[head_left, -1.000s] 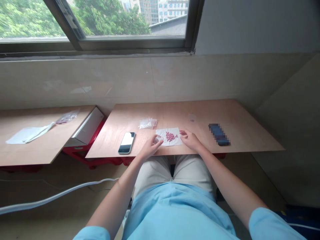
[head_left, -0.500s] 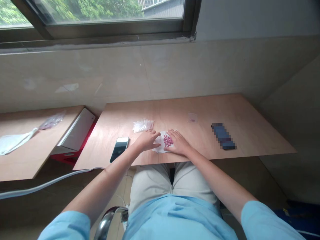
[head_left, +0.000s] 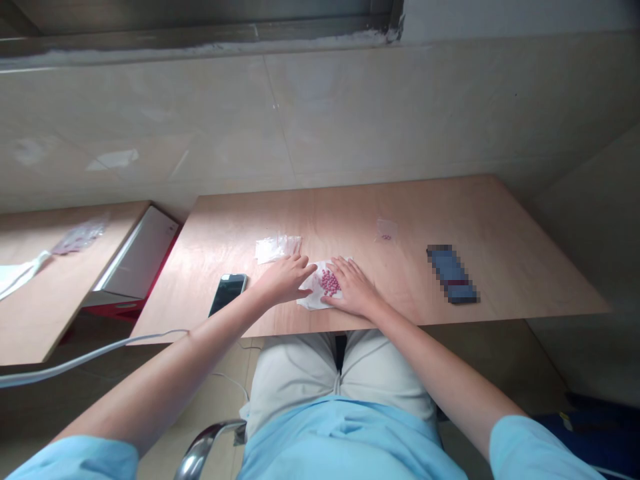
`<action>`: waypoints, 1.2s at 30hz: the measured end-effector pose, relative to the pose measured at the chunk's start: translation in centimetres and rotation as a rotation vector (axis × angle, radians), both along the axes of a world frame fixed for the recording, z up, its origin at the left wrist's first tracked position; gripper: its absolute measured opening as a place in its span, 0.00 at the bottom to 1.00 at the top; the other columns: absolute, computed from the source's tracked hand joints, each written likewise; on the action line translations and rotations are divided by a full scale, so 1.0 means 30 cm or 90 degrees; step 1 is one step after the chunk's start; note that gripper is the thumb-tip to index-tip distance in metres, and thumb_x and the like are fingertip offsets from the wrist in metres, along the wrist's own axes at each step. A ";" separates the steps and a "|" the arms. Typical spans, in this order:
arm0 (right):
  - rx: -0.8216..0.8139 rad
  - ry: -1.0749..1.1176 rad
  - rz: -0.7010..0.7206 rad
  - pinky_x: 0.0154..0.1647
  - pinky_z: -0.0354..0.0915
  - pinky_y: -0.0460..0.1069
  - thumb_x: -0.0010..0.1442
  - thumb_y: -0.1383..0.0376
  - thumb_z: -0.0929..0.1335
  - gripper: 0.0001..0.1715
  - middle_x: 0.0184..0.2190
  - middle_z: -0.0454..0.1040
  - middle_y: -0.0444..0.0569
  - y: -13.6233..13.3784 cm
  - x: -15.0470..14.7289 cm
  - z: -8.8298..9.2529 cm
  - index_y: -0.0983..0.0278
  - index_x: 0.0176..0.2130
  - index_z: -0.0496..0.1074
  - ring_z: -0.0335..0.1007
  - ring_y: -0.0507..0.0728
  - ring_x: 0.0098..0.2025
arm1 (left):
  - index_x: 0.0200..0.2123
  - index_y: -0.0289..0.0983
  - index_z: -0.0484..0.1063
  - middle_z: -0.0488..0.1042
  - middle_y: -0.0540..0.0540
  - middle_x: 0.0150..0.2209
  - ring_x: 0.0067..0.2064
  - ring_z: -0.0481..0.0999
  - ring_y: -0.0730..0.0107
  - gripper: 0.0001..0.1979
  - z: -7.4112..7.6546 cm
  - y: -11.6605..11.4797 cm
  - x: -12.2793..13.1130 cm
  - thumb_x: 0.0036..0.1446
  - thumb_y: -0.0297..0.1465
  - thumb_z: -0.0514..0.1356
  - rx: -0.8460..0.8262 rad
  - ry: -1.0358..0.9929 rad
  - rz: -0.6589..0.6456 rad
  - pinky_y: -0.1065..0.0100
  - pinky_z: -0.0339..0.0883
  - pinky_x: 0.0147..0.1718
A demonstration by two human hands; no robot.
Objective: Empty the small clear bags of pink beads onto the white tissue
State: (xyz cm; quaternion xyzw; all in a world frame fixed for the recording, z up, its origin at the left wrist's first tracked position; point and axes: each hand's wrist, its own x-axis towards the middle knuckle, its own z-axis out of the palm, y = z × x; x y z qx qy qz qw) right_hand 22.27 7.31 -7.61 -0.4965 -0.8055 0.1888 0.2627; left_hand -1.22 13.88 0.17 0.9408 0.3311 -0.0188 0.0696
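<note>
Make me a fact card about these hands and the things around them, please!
Middle: small pink pieces on a white sheet
Left fingers: spread at the sheet's left side
Right fingers: spread over the sheet's right side
Behind left fingers: clear plastic packets
Back right: small clear bag, dark bits inside
Left: phone, partly hidden
Far right: pixelated dark object

Blue short sleeves [head_left: 535, 445] — pale trousers [head_left: 290, 370].

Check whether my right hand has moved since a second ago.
Yes, to the left: against the small clear bag on the table, your right hand now sits further left, fingers beside the pink beads.
</note>
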 end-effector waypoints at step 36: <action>-0.283 0.522 0.026 0.30 0.63 0.47 0.64 0.52 0.70 0.16 0.25 0.71 0.43 -0.049 -0.100 0.160 0.62 0.35 0.77 0.66 0.52 0.27 | 0.68 0.44 0.57 0.72 0.40 0.52 0.49 0.73 0.57 0.38 0.054 -0.241 -0.032 0.58 0.41 0.66 -0.130 -0.464 0.257 0.56 0.66 0.50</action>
